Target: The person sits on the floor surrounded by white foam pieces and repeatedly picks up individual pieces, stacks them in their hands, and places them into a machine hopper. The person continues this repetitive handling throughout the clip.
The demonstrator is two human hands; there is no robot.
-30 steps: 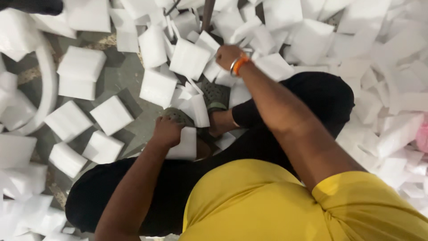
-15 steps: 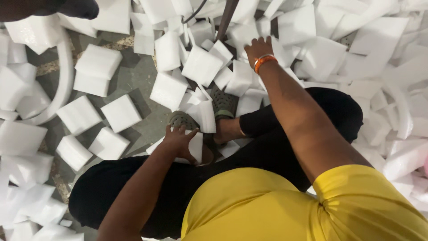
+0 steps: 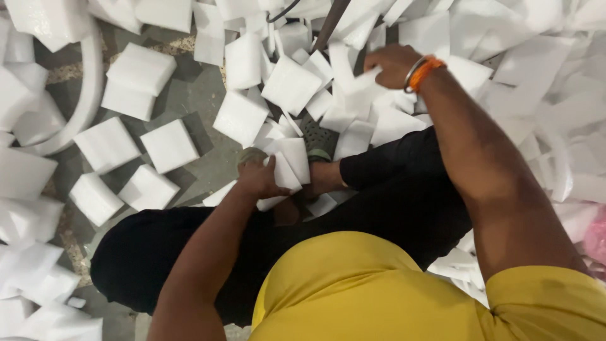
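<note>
- The fingers (image 3: 268, 179) of the left hand (image 3: 259, 180) are curled around a small stack of white foam pieces (image 3: 287, 165), the stack standing up out of the grip between the person's crossed legs.
- The stack rises just above the left hand's knuckles, its top edge close beside a grey-green shoe (image 3: 317, 139) on the floor.
- The right hand (image 3: 391, 63) reaches forward into the scatter of foam, its fingers (image 3: 374, 60) bent down over a white foam sheet (image 3: 353, 95); whether they have closed on it cannot be told from this angle.
- An orange band and a metal bangle (image 3: 421, 68) circle the right wrist.
- The person sits on a grey floor (image 3: 202, 107) in black trousers (image 3: 404, 189) and a yellow shirt (image 3: 353, 290).
- White square foam pads (image 3: 169, 145) lie strewn across the floor on every side, some stacked in twos.
- A curved white foam strip (image 3: 88, 95) arcs at the left edge.
- A dark metal leg (image 3: 329, 25) stands at the top among the pieces.
</note>
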